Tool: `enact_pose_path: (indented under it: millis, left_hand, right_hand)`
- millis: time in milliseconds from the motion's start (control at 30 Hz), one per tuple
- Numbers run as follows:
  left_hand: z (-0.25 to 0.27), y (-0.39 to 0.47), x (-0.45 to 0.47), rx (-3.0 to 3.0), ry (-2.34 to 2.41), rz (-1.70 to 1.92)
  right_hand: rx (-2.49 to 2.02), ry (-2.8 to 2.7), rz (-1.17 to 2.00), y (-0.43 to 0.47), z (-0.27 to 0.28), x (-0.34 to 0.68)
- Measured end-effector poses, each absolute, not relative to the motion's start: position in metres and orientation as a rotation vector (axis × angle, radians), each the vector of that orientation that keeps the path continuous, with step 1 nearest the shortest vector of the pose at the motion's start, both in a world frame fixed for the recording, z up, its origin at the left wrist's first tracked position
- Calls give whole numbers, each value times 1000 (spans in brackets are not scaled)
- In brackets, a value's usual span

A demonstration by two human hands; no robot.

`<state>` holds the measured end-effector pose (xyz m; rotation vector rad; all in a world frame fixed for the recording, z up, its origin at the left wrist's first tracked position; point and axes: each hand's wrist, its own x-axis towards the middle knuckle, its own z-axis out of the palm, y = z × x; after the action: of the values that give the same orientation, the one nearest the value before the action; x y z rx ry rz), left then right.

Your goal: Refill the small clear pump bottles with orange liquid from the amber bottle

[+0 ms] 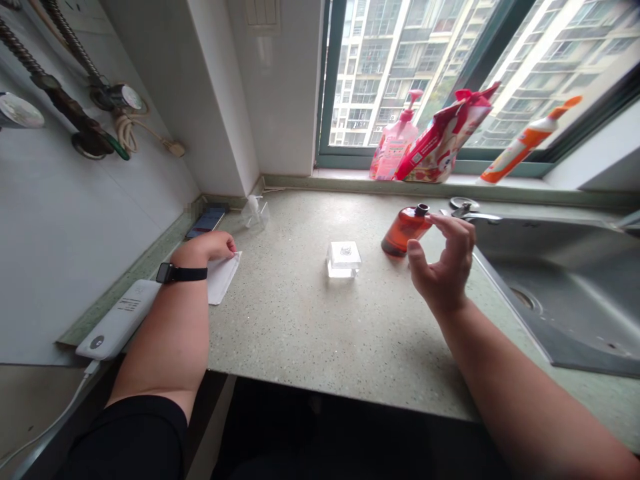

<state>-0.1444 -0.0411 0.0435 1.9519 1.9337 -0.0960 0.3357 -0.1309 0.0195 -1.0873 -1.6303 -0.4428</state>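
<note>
My left hand [220,245] is at the left of the counter, its fingers curled and pressed together at the upper edge of a folded white cloth [223,279]. My forearm covers part of that cloth. Over on the right, my right hand [447,263] is held with thumb and fingers apart. It is just in front of an uncapped amber bottle [400,230], which stands on the counter with a dark neck; whether the fingertips touch it I cannot tell. A clear square glass block or container [343,260] sits between my hands.
A clear item with a white top [255,212] and a phone [207,221] lie by the left wall. A white power bank [120,319] with a cable rests beside my left forearm. The steel sink [575,293] is at right. A pink pump bottle [395,147] stands on the sill.
</note>
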Motion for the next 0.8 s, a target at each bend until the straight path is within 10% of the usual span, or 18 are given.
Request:
enact_pose_path:
  millis: [800]
  left_hand:
    - [43, -138, 26, 2035, 690, 1288]
  right_hand:
    - [-935, -2031, -73, -166, 16, 258]
